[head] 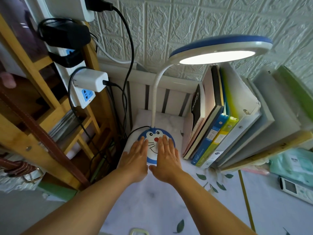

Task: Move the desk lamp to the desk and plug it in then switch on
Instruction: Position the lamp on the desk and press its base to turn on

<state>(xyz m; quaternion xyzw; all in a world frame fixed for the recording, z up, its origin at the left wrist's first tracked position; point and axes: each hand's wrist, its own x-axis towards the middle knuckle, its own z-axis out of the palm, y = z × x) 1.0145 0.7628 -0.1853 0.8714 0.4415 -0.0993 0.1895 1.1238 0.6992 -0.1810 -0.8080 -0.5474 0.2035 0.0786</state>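
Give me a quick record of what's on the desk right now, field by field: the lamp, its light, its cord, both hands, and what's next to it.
lamp: desk lamp base stands on the desk, near the back corner
light: lamp head glows, so it is on
cord: black cord leaves the base toward the left; its plug end cannot be traced
left hand: flat, palm down on the base
right hand: flat, palm down on the base
neighbours: row of books and folders to the right
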